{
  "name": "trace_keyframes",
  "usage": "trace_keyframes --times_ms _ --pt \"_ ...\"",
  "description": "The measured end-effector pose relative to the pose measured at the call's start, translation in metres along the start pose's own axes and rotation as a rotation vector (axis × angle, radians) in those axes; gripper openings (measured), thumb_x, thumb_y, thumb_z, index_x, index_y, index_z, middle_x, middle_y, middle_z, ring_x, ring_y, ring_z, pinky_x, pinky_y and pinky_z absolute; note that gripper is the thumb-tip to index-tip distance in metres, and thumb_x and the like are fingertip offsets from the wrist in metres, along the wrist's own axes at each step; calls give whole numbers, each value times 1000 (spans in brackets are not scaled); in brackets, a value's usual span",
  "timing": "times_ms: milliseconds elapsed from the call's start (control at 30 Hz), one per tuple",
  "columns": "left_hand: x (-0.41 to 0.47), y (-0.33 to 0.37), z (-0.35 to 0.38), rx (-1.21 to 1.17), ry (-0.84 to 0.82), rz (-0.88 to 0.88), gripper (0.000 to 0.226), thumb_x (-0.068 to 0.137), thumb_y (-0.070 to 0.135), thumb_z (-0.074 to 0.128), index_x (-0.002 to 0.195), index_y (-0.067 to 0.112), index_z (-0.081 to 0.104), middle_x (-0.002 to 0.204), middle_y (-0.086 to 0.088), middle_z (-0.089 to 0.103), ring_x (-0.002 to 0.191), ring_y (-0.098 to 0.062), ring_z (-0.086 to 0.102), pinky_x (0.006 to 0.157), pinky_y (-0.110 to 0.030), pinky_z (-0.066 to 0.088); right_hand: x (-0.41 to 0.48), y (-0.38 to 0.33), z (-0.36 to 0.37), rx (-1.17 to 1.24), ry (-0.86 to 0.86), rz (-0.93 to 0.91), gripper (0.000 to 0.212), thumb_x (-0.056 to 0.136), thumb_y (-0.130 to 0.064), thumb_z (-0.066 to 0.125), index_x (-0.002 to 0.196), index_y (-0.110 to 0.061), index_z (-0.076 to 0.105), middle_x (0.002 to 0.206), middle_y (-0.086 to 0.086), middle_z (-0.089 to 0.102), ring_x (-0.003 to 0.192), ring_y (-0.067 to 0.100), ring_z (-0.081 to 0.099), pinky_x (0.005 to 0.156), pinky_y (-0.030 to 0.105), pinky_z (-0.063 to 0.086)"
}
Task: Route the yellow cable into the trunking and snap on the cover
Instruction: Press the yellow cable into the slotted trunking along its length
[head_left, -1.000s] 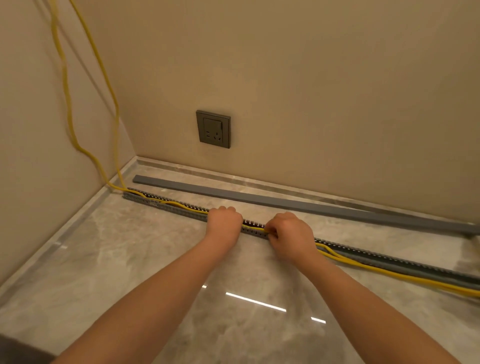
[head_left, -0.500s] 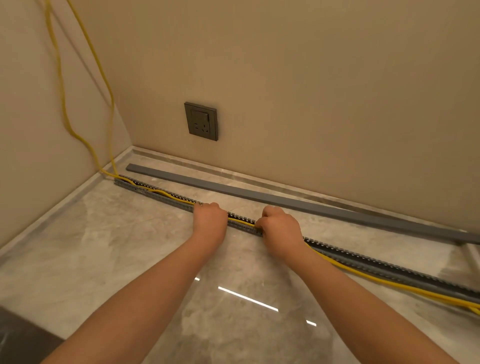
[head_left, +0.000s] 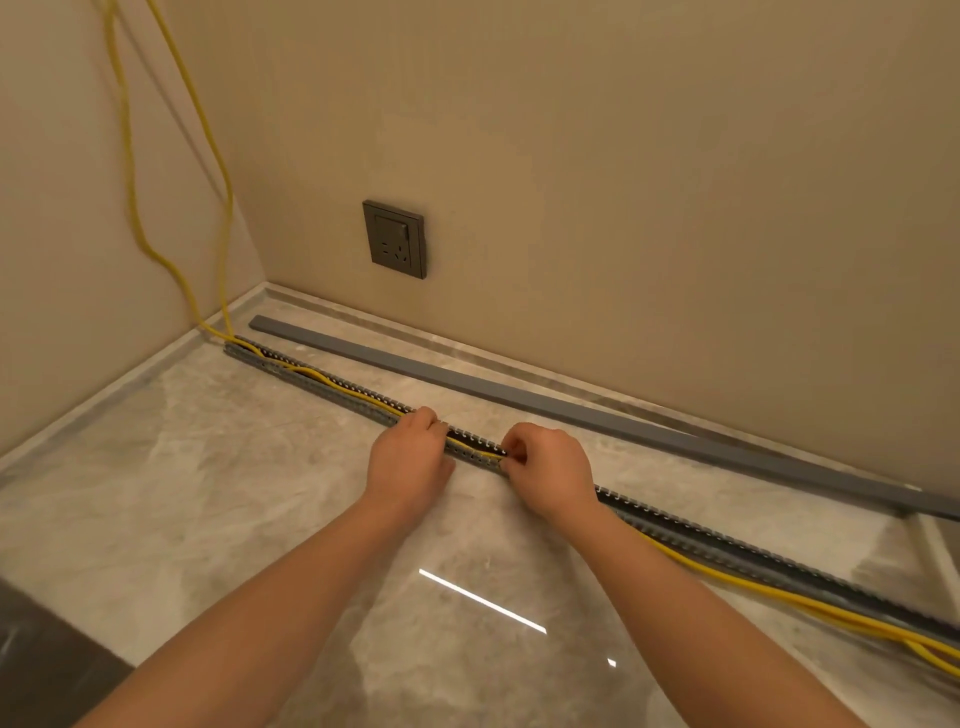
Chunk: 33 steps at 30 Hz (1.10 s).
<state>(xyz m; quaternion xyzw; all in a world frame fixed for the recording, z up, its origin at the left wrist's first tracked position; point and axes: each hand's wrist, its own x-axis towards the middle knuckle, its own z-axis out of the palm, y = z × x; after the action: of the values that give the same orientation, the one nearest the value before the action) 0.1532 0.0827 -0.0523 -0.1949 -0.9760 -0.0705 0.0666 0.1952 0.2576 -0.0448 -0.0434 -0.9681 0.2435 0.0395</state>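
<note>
A grey slotted trunking (head_left: 727, 540) lies on the marble floor, running from the left corner to the lower right. The yellow cable (head_left: 332, 376) hangs down the left wall and lies inside the trunking's left stretch. To the right of my hands the cable (head_left: 779, 605) rests on the floor beside the trunking's near wall. My left hand (head_left: 413, 460) presses on the trunking, fingers curled over the cable. My right hand (head_left: 553, 470) pinches the cable at the channel's near wall. The flat grey cover (head_left: 519, 397) lies apart on the floor, closer to the wall.
A grey wall socket (head_left: 396, 238) sits on the beige wall above the cover. A stone skirting (head_left: 467, 353) runs along the wall's foot. A dark mat corner (head_left: 47, 654) shows at the lower left. Ceiling light reflects on the glossy floor.
Both hands have slid along the trunking, staying close together on the cable. More of the cable left of my hands now sits inside the channel. The camera has shifted slightly.
</note>
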Motion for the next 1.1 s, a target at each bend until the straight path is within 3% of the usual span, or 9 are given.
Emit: trace_keyframes --times_ms 133,267,367,433,500,633,967,1100 --pt "-2 20 -1 -79 73 80 31 81 26 64 113 25 60 107 5 58 102 -17 54 80 -29 45 -4 3 3 60 28 -40 15 82 -14 63 93 -23 56 91 -2 59 79 20 56 60 32 41" --pt "-1 46 4 -98 -77 197 32 86 27 56 117 25 63 111 4 61 107 -18 52 82 -32 45 -5 12 -10 237 -115 -36 34 77 6 48 96 -21 51 93 1 56 80 20 57 68 37 52" --pt "1 57 6 36 -89 174 29 88 36 55 112 25 66 106 3 61 103 -19 54 70 -32 42 -8 17 -19 474 -198 22 42 75 13 47 98 -22 51 93 3 56 76 14 60 67 27 53" --pt "4 63 3 119 -104 178 27 90 37 53 108 22 67 101 1 60 99 -21 56 62 -31 37 -13 17 -20 538 -159 28 43 74 11 48 97 -25 52 90 -2 58 78 13 61 66 25 52" --pt "7 68 -1 171 -114 186 25 91 35 53 105 20 68 98 -1 60 96 -23 58 60 -30 35 -21 20 -20 478 -53 17 38 74 3 54 96 -28 55 86 -8 60 82 12 61 67 28 53" --pt "8 73 -3 187 -141 178 23 91 26 53 105 15 67 103 -5 61 96 -26 59 62 -30 37 -41 36 -23 44 53 -100 21 78 -18 61 96 -30 60 92 -11 61 88 11 54 66 28 47" --pt "10 76 -4 218 -176 183 19 94 20 53 109 13 63 104 -6 58 92 -27 59 64 -33 44 -73 62 -43 -145 36 -58 27 93 -15 51 115 -21 66 106 1 67 96 22 59 79 36 51" --pt "14 76 -5 230 -199 202 19 94 19 54 109 14 63 105 -7 58 94 -27 59 65 -34 45 -60 56 -53 -340 -13 -109 32 90 -7 51 115 -20 65 108 2 63 100 24 55 75 36 51"
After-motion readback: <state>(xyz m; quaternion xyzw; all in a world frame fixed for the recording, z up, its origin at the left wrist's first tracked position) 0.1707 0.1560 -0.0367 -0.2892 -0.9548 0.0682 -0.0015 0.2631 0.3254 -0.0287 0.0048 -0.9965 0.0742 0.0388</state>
